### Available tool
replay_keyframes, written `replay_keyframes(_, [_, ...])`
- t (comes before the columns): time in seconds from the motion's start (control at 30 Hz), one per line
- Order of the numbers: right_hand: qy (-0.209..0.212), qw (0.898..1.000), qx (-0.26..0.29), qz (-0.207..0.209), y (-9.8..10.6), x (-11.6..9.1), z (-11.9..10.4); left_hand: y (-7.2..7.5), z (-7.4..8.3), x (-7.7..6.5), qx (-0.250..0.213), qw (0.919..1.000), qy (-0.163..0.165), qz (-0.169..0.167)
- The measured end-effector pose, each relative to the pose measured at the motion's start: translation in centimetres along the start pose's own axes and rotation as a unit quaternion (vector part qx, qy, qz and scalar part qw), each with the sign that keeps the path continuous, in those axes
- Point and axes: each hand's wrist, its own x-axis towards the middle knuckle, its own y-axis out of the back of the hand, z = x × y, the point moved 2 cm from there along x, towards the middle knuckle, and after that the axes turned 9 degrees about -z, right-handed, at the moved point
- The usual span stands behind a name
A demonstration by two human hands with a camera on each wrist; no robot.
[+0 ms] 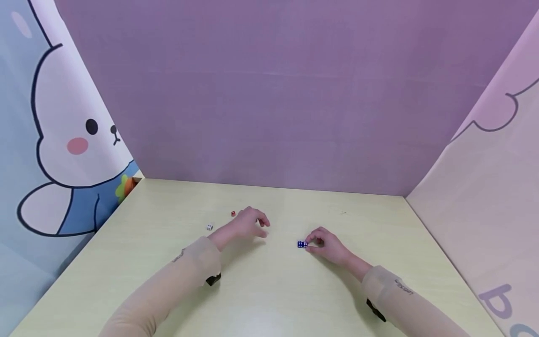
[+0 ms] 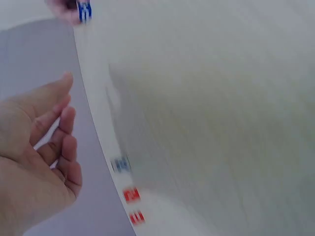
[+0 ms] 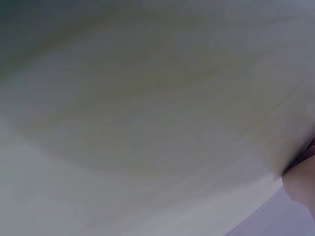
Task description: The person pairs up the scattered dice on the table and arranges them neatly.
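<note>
Head view: your right hand (image 1: 328, 245) pinches blue dice (image 1: 302, 244) between thumb and fingers, near middle of table (image 1: 278, 290); cannot tell whether both touch tabletop. Your left hand (image 1: 248, 222) holds nothing, fingers loosely bent; white die (image 1: 209, 227) and red die (image 1: 233, 213) lie to its left. Left wrist view shows two red dice (image 2: 131, 194), blurred, where head view shows one. Right wrist view: mostly table, sliver of your right hand, pinch out of sight.

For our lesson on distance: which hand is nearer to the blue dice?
Right. The right hand pinches the blue dice at one end; the left hand is apart, off to their left.
</note>
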Motion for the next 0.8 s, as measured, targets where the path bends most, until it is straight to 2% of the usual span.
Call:
replay_keyframes(0.13, [-0.002, 1.0, 0.002, -0.001, 0.0, -0.1, -0.2, 1.0, -1.9, -0.3, 0.022, 0.9997, 0.001, 0.007])
replay_keyframes(0.33, [-0.001, 1.0, 0.004, -0.002, 0.0, -0.2, -0.3, 2.1, -4.3, -0.9, 0.08, 0.9966, -0.01, 0.014])
replay_keyframes(0.47, [0.004, 1.0, 0.002, -0.002, 0.0, -0.1, -0.3, 2.5, -5.5, -1.3, 0.092, 0.9954, -0.009, 0.022])
replay_keyframes(0.63, [0.004, 1.0, -0.001, -0.002, 0.0, -0.1, -0.1, 2.7, -6.4, -1.4, 0.097, 0.9949, -0.001, 0.026])
replay_keyframes(0.8, [0.004, 1.0, -0.003, 0.0, 0.0, -0.1, -0.1, 2.7, -6.4, -1.3, 0.096, 0.9949, -0.002, 0.03])
